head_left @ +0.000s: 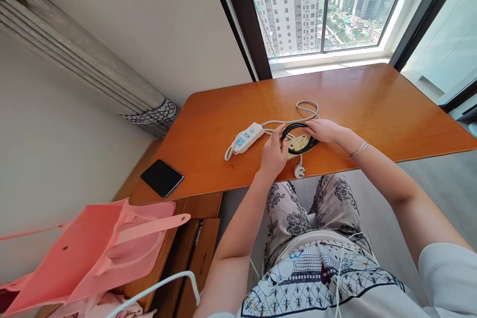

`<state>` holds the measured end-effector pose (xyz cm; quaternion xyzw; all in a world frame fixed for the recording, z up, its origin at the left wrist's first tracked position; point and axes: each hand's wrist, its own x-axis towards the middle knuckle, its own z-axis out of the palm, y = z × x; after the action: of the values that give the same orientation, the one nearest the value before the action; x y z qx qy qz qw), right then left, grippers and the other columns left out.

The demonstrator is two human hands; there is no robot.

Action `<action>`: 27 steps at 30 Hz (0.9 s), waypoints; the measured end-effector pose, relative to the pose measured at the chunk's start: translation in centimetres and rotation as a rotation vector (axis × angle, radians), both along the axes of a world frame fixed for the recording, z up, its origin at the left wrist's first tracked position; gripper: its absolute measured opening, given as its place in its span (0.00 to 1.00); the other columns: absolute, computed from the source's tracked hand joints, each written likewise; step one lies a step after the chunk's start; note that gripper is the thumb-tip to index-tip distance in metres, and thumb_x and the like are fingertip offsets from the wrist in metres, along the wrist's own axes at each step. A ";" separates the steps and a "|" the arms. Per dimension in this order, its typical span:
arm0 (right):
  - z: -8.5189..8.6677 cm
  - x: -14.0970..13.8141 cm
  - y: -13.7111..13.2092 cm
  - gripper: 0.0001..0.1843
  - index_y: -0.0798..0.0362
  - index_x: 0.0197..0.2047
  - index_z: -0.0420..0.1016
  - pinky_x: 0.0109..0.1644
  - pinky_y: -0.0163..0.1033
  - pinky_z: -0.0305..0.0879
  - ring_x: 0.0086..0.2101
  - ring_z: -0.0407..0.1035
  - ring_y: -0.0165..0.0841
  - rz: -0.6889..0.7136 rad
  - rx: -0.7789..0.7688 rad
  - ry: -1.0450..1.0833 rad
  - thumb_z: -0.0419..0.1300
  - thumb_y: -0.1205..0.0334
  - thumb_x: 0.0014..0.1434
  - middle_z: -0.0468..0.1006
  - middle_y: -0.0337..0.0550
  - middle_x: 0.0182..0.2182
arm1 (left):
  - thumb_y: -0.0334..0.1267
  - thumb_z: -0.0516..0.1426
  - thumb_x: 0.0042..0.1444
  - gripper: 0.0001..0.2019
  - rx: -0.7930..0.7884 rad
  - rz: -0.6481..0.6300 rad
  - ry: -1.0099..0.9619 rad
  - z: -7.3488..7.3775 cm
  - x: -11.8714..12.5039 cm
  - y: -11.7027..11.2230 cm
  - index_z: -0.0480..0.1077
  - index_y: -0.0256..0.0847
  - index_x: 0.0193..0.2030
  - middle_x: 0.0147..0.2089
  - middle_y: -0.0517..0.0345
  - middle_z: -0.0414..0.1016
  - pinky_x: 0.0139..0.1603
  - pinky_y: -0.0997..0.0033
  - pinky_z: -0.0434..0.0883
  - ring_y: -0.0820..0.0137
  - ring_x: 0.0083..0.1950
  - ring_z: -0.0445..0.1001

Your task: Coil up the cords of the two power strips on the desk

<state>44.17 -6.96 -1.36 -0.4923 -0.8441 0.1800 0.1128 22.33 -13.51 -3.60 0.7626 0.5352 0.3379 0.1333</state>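
Observation:
Between my hands is a black cable wound into a round coil (297,151). My left hand (275,153) grips the coil's left side, and my right hand (323,130) pinches its upper right side. Just under the coil lies a yellowish power strip (298,143), partly covered by it. A white plug (299,171) rests below it near the table's front edge. To the left of my left hand is a white power strip (249,137) with blue socket faces. Its white cord (307,104) loops across the wood behind my hands.
The brown wooden table (357,104) reaches to the window. A dark phone (162,178) lies at its left end. A pink bag (93,248) sits open at lower left, near a white curved tube (164,285). My legs (294,208) are under the front edge.

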 end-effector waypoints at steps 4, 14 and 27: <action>0.3 -0.2 0.4 0.17 0.51 0.42 0.80 0.52 0.52 0.68 0.46 0.78 0.52 0.028 -0.018 -0.070 0.53 0.53 0.72 0.84 0.56 0.44 | 0.35 0.46 0.66 0.24 0.054 0.003 0.237 0.0 -0.2 -0.3 0.70 0.38 0.65 0.61 0.42 0.78 0.67 0.55 0.67 0.58 0.62 0.76; 1.1 -0.9 1.1 0.20 0.52 0.43 0.81 0.49 0.45 0.70 0.46 0.79 0.45 0.126 0.026 -0.299 0.50 0.53 0.74 0.85 0.53 0.45 | 0.48 0.58 0.63 0.32 0.198 -0.343 0.370 -2.0 -2.6 0.0 0.65 0.31 0.70 0.75 0.35 0.61 0.77 0.45 0.59 0.51 0.80 0.53; 0.2 -0.4 1.7 0.18 0.51 0.44 0.82 0.52 0.44 0.69 0.44 0.78 0.43 0.114 -0.073 -0.128 0.54 0.51 0.72 0.85 0.50 0.43 | 0.24 0.59 0.53 0.34 0.181 -0.473 0.587 -0.6 -2.8 0.3 0.68 0.34 0.69 0.74 0.35 0.64 0.77 0.43 0.60 0.49 0.78 0.58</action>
<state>43.75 -5.26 -1.14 -0.4578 -0.8691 0.1848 0.0301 19.56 -13.18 -4.19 0.9380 0.3280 0.1110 -0.0193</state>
